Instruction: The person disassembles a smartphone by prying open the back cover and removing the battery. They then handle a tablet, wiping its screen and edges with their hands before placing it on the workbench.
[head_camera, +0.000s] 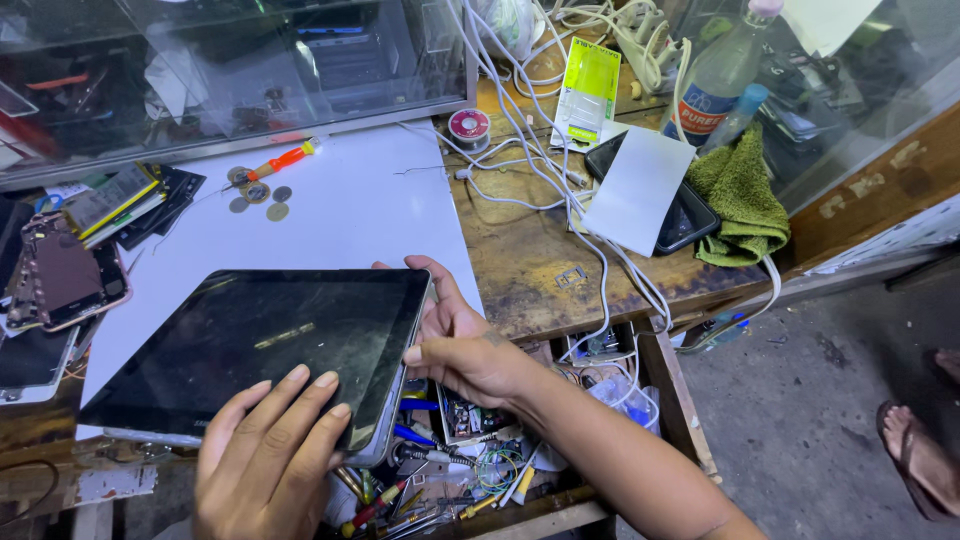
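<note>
Head view | dark tablet (262, 345) is held tilted over white mat (350, 215) | left hand (270, 455) is pressed flat on glass | right hand (462, 345) is clamped on right edge, apparently prying | risk: glass cracked by uneven force, or tablet slipped into open drawer (480, 470)

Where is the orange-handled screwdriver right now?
In the head view, the orange-handled screwdriver lies upper left on the white mat, beside the coins, just below the glass case.

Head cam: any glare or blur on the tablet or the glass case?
Head view: tablet screen is dark with faint streaky reflections, no blown-out glare; the left hand and right hand on it look sharp; glass case shows hazy reflections; wide-angle bending at the edges.
</note>
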